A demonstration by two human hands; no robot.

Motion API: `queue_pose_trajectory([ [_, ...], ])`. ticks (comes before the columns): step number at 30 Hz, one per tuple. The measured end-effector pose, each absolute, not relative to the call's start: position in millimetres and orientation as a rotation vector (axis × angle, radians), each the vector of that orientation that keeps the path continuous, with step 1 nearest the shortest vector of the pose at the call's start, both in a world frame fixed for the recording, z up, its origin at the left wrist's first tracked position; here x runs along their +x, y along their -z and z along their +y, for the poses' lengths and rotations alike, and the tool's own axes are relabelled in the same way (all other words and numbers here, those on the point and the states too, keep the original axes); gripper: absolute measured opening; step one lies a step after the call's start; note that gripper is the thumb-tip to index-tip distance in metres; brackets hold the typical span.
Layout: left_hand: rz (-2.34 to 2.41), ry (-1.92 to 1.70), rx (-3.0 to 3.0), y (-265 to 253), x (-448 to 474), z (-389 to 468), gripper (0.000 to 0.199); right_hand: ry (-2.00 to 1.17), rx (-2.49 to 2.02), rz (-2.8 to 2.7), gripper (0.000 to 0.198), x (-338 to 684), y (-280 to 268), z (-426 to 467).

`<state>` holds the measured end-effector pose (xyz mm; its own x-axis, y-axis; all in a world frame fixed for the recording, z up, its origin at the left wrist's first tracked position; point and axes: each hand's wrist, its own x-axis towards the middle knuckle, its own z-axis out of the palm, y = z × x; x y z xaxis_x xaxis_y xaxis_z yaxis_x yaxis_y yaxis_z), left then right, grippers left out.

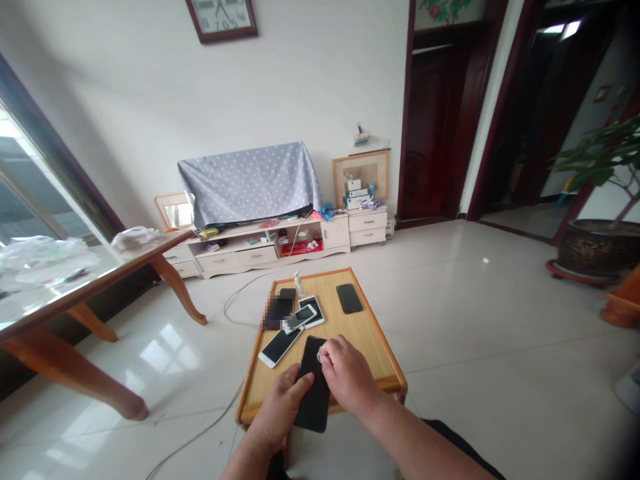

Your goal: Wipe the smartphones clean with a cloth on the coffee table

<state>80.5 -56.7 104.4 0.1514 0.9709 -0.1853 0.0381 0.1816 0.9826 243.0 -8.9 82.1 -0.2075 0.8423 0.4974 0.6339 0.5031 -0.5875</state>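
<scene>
My left hand grips a black smartphone by its lower left side, thumb across the front. The fingers of my right hand are pinched around a small whitish wad, held against the phone's upper part; what the wad is made of is unclear. Beyond my hands, a white phone lies on the small wooden table. Another white phone rests partly over a third. A dark, partly blurred-out device lies to their left, a black phone to the right.
A small pump bottle stands near the table's far end. At left is a larger table with plastic bags. A low white cabinet under a dotted cloth lines the wall. A cable crosses the floor. A potted plant stands right.
</scene>
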Motion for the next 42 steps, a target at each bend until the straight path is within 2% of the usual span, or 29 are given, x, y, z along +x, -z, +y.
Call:
queue_pose_trajectory([
  [7, 1.142, -0.895, 1.157, -107.4, 75.9, -60.1, 0.030, -0.264, -1.224, -1.819, 0.008, 245.5, -88.2, -0.3],
  [9, 1.118, -0.867, 1.131, -110.6, 75.6, -62.5, 0.028, -0.348, -1.273, -1.721, 0.007, 253.3, -88.1, 12.5],
  [13, 1.077, -0.865, 1.021, -114.6, 70.2, -65.4, 0.029, -0.774, -1.248, -1.509, 0.013, 268.7, -85.1, 27.4],
  [19, 1.058, -0.782, 0.920, -119.5, 57.6, -62.9, 0.033, -1.559, -1.016, -1.439, 0.043, 286.4, -88.7, 21.2],
  [25, 1.041, -0.763, 0.871, -120.6, 51.2, -59.9, 0.031, -1.929, -1.065, -1.331, 0.033, 291.2, -91.6, 20.2],
  [28, 1.034, -0.811, 0.810, -120.1, 47.0, -56.1, 0.033, -2.054, -1.037, -1.246, 0.029, 290.1, -93.4, 22.6],
  [33, 0.944, -0.931, 0.660, -122.5, 35.3, -42.2, 0.058, -2.221, -0.928, -1.062, 0.025, 286.6, -92.1, 24.6],
  [36, 0.928, -1.025, 0.569, -118.7, 25.3, -30.5, 0.066, -2.262, -0.883, -0.880, 0.026, 281.6, -85.3, 27.4],
  [38, 0.919, -1.138, 0.520, -110.7, 18.5, -22.0, 0.065, -2.232, -0.890, -0.755, 0.028, 277.4, -78.6, 31.8],
  [42, 0.930, -1.315, 0.449, -84.5, 8.3, -7.0, 0.050, -2.107, -0.939, -0.635, 0.023, 270.7, -64.0, 48.9],
])
